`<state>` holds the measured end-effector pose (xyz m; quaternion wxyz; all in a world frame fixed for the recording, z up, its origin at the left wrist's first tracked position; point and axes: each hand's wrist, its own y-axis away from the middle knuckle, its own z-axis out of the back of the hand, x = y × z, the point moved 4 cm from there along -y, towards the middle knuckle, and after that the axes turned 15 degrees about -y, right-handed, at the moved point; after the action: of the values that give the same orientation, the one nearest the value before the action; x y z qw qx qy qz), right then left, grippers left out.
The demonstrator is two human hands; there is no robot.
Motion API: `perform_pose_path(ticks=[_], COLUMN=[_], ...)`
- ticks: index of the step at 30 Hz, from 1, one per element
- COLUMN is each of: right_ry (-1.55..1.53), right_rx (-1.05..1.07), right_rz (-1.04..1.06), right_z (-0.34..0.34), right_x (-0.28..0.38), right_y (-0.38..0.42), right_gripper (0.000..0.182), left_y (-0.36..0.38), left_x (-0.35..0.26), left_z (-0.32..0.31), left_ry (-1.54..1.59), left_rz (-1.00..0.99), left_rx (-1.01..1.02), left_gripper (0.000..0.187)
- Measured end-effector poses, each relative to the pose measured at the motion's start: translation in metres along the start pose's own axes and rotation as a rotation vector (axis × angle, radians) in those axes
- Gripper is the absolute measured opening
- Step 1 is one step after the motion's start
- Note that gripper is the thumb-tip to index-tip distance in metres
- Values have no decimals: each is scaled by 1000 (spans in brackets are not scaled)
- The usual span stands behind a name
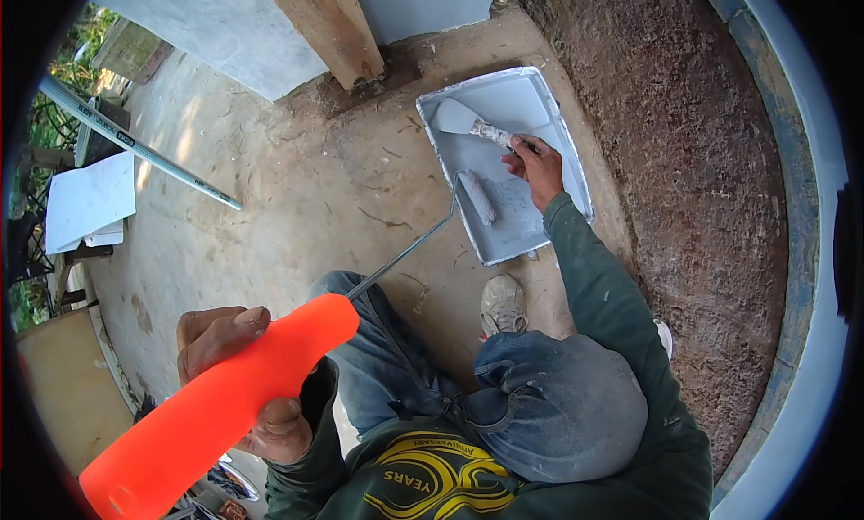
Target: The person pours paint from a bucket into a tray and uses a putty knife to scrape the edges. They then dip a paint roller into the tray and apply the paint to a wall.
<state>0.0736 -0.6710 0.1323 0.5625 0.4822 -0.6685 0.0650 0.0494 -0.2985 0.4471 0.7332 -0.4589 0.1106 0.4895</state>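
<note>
My left hand (220, 342) is wrapped around the bright orange handle (229, 398) of a paint roller, held up close to the camera. Its thin metal rod runs forward to the roller sleeve (477, 198), which lies in a white paint tray (432, 135). In my right hand (540, 171) is a paint-smeared putty knife (457, 118), gripped by its handle over the tray. Its broad blade points to the tray's upper left corner. Greyish-white paint coats the tray's inside and rim.
A rough brown wall base (693, 187) curves along the right. Behind the tray stands a wooden post (333, 34) beside a grey panel (216, 25). A metal pole (144, 146) slants in from the left, near white sheets (90, 200). My shoe (504, 306) rests just before the tray.
</note>
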Motion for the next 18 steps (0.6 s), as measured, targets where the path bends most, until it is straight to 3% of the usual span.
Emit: perform_pose_path(ticks=[10,16,18], right_ry=[393,941,966], right_rx=[10,-118,-125], right_rz=[461,846,926], right_z=[-2,16,24], right_x=[77,106,110], right_y=[18,24,25], right_gripper=[25,24,23], left_y=[-1,-2,-1], left_x=[-11,-10,-7], left_z=[-5,-4,-2], left_ry=[-3,-27,-30], left_rz=[-13,-19,-22], left_rx=[-6,-1,13], left_gripper=[67,68,67])
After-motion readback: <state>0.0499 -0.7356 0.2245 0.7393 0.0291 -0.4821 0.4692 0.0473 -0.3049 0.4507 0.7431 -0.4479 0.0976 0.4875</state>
